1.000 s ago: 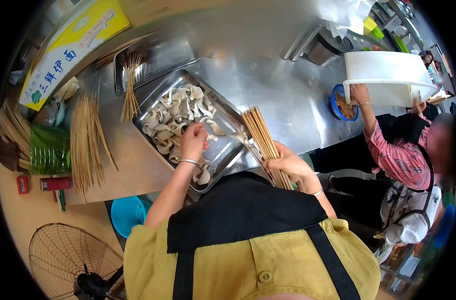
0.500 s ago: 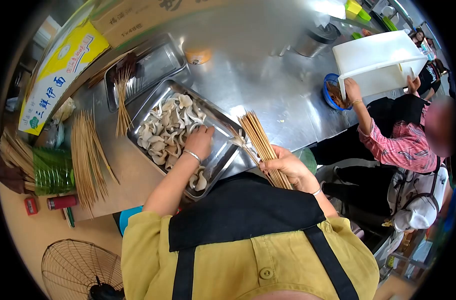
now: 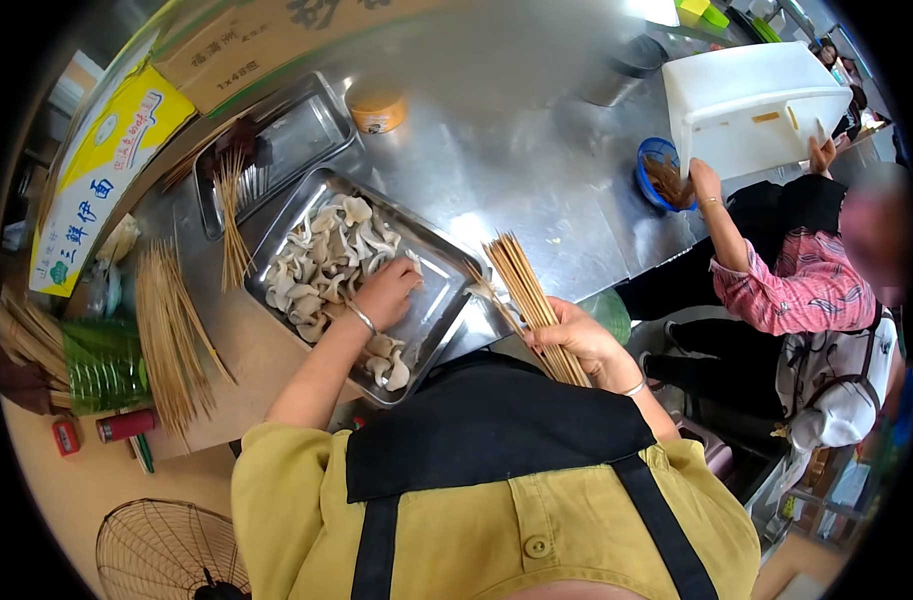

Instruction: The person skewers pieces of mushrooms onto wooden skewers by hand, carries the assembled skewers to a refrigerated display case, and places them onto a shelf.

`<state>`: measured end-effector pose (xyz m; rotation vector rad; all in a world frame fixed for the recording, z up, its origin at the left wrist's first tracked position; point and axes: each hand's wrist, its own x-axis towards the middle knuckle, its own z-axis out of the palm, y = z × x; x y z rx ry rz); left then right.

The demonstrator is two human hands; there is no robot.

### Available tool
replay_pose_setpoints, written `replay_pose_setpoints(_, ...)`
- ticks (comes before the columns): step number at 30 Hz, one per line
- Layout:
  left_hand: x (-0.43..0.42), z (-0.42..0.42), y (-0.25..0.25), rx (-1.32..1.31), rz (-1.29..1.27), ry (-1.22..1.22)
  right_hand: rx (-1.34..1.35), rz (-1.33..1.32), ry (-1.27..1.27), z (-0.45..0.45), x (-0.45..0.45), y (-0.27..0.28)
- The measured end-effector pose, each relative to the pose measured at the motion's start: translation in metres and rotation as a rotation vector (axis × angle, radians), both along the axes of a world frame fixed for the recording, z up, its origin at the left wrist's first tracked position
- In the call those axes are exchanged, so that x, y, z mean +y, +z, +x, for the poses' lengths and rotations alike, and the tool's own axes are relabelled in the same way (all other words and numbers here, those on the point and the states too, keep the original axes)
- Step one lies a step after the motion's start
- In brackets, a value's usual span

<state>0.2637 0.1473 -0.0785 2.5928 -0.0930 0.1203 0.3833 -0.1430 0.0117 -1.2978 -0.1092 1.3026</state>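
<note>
A steel tray [image 3: 438, 290] holds a heap of pale grey oyster mushrooms [image 3: 321, 255]. My left hand [image 3: 386, 293] is over the tray's right half, fingers curled, with a bit of pale mushroom showing at the fingertips. Just right of the tray, my right hand [image 3: 583, 340] is closed round a bundle of bamboo skewers [image 3: 524, 282] pointing up and left. One skewer stands off from the bundle towards the tray, with mushroom pieces [image 3: 484, 287] near its tip.
Left of the tray lie loose skewers [image 3: 171, 330] and a smaller bunch [image 3: 233, 215] on a second steel tray [image 3: 321, 125]. An orange-lidded tub [image 3: 376, 108] stands behind. At right, a person holds a white bin [image 3: 746, 100] over a blue basket [image 3: 648, 180].
My left hand has shifted slightly and come up from among the mushrooms with its fingers more curled. The person at right has tipped the white bin further. The view has turned slightly.
</note>
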Motion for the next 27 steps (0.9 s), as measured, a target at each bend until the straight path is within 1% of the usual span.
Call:
replay_pose_setpoints(5,0.003,0.014,-0.006,0.032,-0.008,0.021,0.022,0.015,0.002,-0.001,-0.001,-0.007)
replay_pose_setpoints(7,0.002,0.020,-0.001,-0.068,0.152,0.023,-0.001,0.006,0.016,-0.002,0.002,-0.005)
replay_pose_setpoints(8,-0.001,0.020,0.002,-0.070,0.149,0.019,-0.003,0.003,0.012,-0.002,0.003,-0.004)
replay_pose_setpoints(10,-0.009,0.015,0.020,-0.041,-0.269,0.465,-0.095,-0.011,0.077,-0.004,0.007,-0.004)
replay_pose_setpoints(11,-0.004,0.011,0.007,0.047,-0.821,0.583,-0.101,-0.007,0.093,-0.005,0.011,-0.002)
replay_pose_setpoints(12,-0.005,0.007,0.013,0.042,-0.817,0.593,-0.101,-0.001,0.104,-0.005,0.015,0.001)
replay_pose_setpoints(14,-0.013,-0.008,0.037,0.008,-1.573,0.741,-0.175,-0.022,0.171,-0.009,0.025,0.007)
replay_pose_setpoints(15,-0.014,-0.016,0.046,0.024,-1.653,0.725,-0.175,-0.018,0.188,-0.011,0.029,0.009)
replay_pose_setpoints(18,-0.022,-0.033,0.062,-0.030,-1.692,0.710,-0.205,0.008,0.231,-0.016,0.037,0.013)
replay_pose_setpoints(19,-0.022,-0.040,0.062,-0.055,-1.701,0.649,-0.243,-0.008,0.267,-0.018,0.040,0.015)
replay_pose_setpoints(20,-0.022,-0.044,0.064,-0.063,-1.702,0.657,-0.280,-0.022,0.301,-0.019,0.042,0.016)
replay_pose_setpoints(23,-0.019,-0.056,0.063,-0.115,-1.769,0.567,-0.301,0.013,0.354,-0.023,0.049,0.017)
replay_pose_setpoints(24,-0.019,-0.058,0.063,-0.120,-1.768,0.570,-0.302,0.015,0.359,-0.024,0.050,0.016)
replay_pose_setpoints(26,-0.019,-0.061,0.063,-0.116,-1.870,0.585,-0.325,-0.001,0.400,-0.025,0.054,0.015)
replay_pose_setpoints(27,-0.020,-0.062,0.063,-0.120,-1.869,0.590,-0.324,0.001,0.405,-0.025,0.055,0.016)
